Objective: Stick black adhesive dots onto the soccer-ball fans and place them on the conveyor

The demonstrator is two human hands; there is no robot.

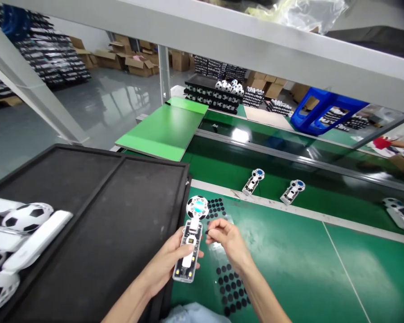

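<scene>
My left hand (pixel 175 253) is closed round a soccer-ball-headed device (pixel 192 251), thumb across its front. Its clear handle shows a dark circuit board, a white part and small yellow spots; a blue disc sits on the ball head. Just to the right, my right hand (pixel 226 237) pinches a small black round sticker (pixel 207 232) between thumb and fingertips, apart from the device. Below and behind that hand lies a clear sheet of black round stickers (pixel 231 287), partly hidden by the wrist.
Left is a black tray (pixel 131 215) bearing white soccer-ball units (pixel 28 217). Beyond the green table, two similar devices (pixel 253 181) (pixel 292 192) lie on the green conveyor (pixel 222 159), with another white unit (pixel 402 214) farther right. A green board (pixel 164 128) and shelf beam (pixel 202 33) stand ahead.
</scene>
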